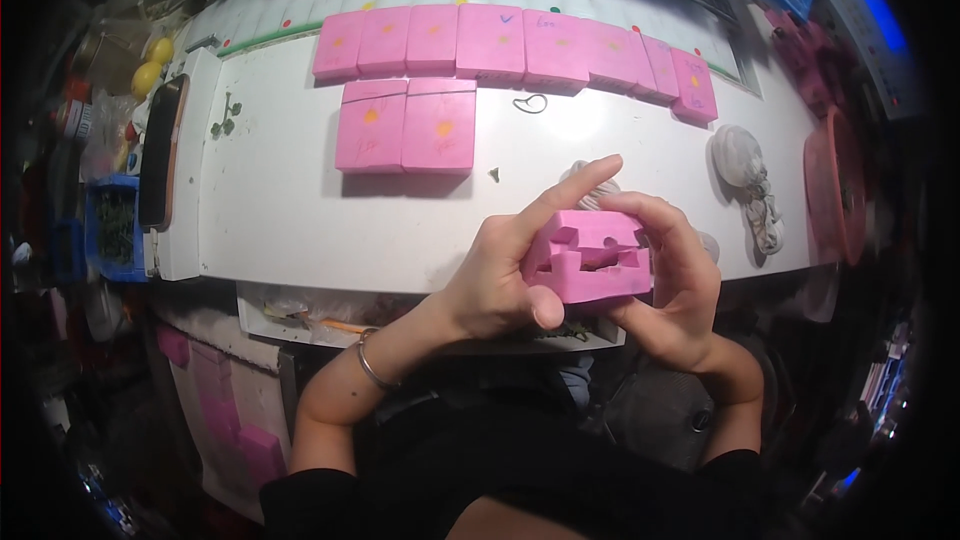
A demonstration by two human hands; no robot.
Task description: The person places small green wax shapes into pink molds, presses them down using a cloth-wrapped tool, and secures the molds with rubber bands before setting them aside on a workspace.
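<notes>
Over the table's front edge I hold a pink rubber mold (598,275), its notched, hollowed side showing a dark gap between two parts. My left hand (505,265) grips the mold's left side, thumb low on the near side and index finger stretched out past the top. Around the right side curls my right hand (675,275), fingers at the upper corner and thumb underneath. What lies inside the gap is too dark to make out. Partly hidden behind my hands is a whitish ribbed or coiled thing (592,188).
Several pink blocks (432,40) form a row along the back of the white table (270,190), two more (438,140) in front. A rubber band (530,103) lies nearby. On the right are a tied white cloth bag (740,155) and a reddish basin (838,190); a phone (163,150) stands left.
</notes>
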